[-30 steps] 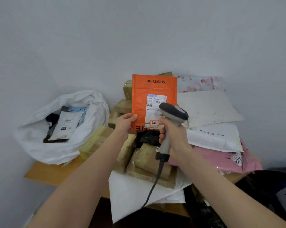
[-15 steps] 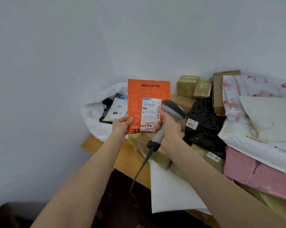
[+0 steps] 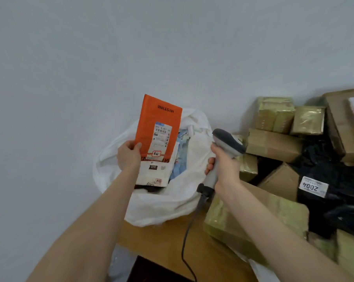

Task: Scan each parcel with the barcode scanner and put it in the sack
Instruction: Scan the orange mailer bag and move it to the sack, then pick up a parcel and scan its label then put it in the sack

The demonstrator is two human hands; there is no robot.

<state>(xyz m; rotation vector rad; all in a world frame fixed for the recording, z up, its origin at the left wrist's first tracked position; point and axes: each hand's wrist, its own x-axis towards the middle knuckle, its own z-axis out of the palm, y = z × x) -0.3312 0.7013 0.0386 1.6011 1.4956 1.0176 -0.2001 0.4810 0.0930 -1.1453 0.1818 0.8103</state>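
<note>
Finding: orange parcel [image 3: 157, 127] upright over the white sack [image 3: 162, 204].
My left hand [image 3: 129, 154] pinches its lower edge, thumb on the face; my right hand [image 3: 225, 165] is curled round the barcode scanner [image 3: 227, 142] handle beside the sack, possibly touching it.

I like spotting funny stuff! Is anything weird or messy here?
The orange parcel in the left hand is upside down: its MISTINE lettering reads inverted. Otherwise nothing looks spilled or damaged.

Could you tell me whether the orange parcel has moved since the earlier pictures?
Yes. The orange parcel, held by the left hand, has gone left from above the box pile to over the open white sack, away from the scanner.
</note>
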